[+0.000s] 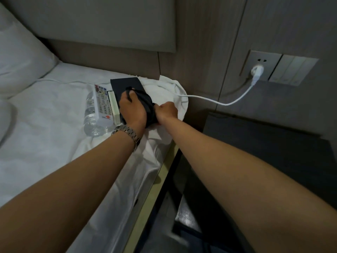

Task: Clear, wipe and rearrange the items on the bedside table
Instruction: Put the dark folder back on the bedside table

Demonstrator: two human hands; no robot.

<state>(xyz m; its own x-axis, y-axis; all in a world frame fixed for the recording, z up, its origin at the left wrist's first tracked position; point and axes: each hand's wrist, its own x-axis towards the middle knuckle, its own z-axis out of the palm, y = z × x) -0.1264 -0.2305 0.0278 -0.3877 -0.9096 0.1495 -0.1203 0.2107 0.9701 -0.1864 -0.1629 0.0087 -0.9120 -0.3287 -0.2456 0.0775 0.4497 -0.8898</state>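
On the white bed near its right edge lie a clear water bottle (pixel 90 114), a white remote control (pixel 102 104) resting on it, and a black book (pixel 125 85) with a pale page edge. My left hand (pixel 132 110), with a metal watch on its wrist, presses on the book and grips a dark cloth (pixel 148 105). My right hand (pixel 166 111) is closed on the same cloth's right end. The dark bedside table (pixel 264 143) stands to the right of the bed, below the wall socket.
A white charger cable (pixel 215 101) runs from a plug (pixel 257 72) in the wall socket across to the bed. Light switches (pixel 291 70) sit beside the socket. A pillow (pixel 20 57) lies at the far left. A padded headboard (pixel 109 22) is behind.
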